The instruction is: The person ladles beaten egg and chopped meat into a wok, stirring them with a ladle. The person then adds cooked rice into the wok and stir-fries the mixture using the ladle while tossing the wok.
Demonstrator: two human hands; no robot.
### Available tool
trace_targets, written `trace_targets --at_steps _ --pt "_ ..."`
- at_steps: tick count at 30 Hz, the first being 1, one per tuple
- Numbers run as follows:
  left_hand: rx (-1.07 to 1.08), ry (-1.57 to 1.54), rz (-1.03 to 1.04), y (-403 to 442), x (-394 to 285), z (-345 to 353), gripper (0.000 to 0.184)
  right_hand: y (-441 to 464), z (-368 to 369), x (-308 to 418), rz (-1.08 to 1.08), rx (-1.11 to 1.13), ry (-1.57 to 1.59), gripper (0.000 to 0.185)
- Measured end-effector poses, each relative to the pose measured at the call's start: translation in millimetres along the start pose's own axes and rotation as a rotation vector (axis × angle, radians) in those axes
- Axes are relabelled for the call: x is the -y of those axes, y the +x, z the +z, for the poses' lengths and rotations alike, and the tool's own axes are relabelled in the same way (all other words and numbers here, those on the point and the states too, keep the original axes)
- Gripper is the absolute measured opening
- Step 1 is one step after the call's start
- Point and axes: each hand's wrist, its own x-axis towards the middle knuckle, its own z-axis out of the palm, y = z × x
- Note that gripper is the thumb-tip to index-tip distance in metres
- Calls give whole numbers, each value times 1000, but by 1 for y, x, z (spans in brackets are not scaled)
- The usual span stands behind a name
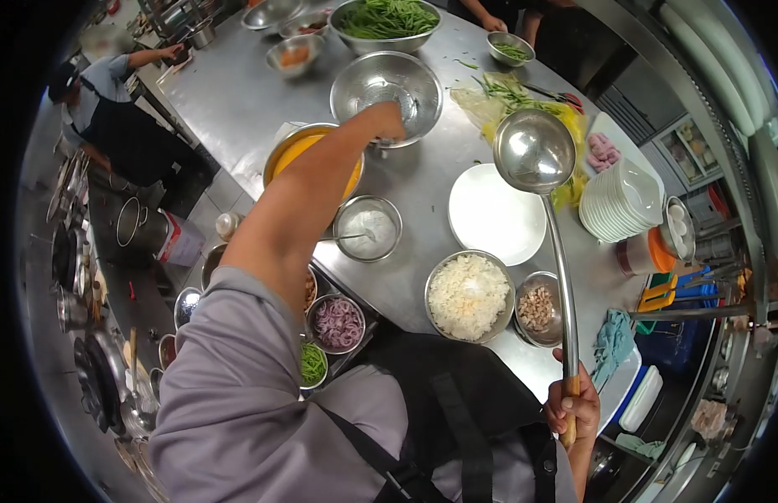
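Steel ladle (557,260) clasped in right hand (576,406); left hand (391,123), arm (322,189) outstretched, at the colander (352,90), its grip unclear.

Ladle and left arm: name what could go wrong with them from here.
The ladle in the right hand overlaps the white plate in this view, so a careless swing could knock it. The left arm, reaching to the colander, passes across the view of the yellow mixture; if lowered, it might dip in.
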Motion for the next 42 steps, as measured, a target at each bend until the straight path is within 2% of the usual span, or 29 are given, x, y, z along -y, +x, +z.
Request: trace_targets --at_steps 2,4,5,7,8,10,12,16,18,20,27,42 --pt "-40 13 -24 -1 8 -6 66 -2 -4 0 -14 -15 -72 83" --pt "-219 -301 -29 -24 9 -24 60 -1 -6 -1 -13 -38 -79 84" --pt "-221 -299 -41 -39 7 -34 60 2 -7 -1 -13 -53 -96 84" --pt "-217 -543 -17 -85 1 -61 48 8 -8 0 -1 -34 -85 84" --pt "-226 -541 -36 -103 8 -67 48 11 -8 0 -2 -28 -73 84" --pt "-330 -546 75 -145 35 -76 47 16 -9 3 10 -4 -90 84" --pt "-389 -483 -76 -210 38 -83 41 19 -13 3 21 13 -103 84" --pt "-343 -351 -313 -298 34 -75 40 28 -22 2 30 95 -142 85" --pt "-438 -271 -229 -319 43 -46 40 31 -21 2 48 107 -145 85" --pt "-405 -247 -269 -327 33 -33 39 33 -19 1 54 120 -148 85" --pt "-436 -81 -199 -312 29 2 31 26 -15 4 77 99 -195 86" --pt "-362 38 -243 -301 8 -6 29 15 -17 4 57 71 -182 85"
